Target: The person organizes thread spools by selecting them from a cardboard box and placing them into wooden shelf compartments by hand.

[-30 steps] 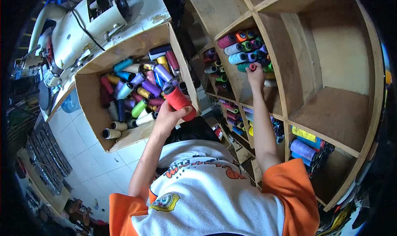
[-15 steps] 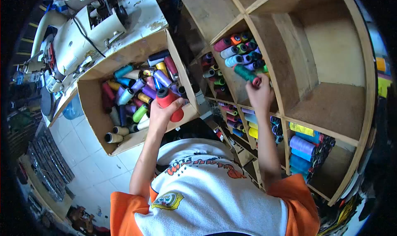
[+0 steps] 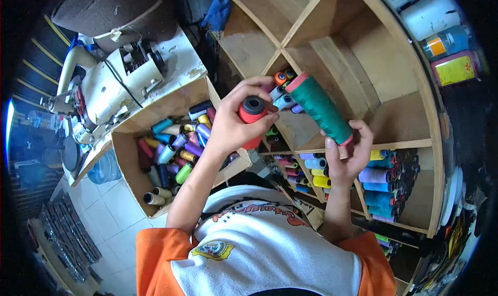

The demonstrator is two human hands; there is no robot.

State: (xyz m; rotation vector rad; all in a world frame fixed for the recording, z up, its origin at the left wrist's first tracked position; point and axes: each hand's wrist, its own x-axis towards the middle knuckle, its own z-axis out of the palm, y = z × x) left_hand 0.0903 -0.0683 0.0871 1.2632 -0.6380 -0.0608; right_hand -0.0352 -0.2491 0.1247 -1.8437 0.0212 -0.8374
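Observation:
My left hand is wrapped round a red thread spool, its dark top end facing up. Held by its lower end in my right hand is a green thread spool with pink ends, tilted in front of the wooden shelf. The two spools are close but apart. Several spools in different colours lie in the shelf compartments, partly hidden behind my hands. Below and left of my left hand, the cardboard box holds many loose spools.
A white sewing machine stands on a table at the upper left. Purple and blue spools fill a lower right compartment. A blue water jug is below the table. Bottles are at the upper right.
The green spool has come out of the shelf and up in my right hand. My left hand has moved the red spool up and right, away from the box. The view has shifted.

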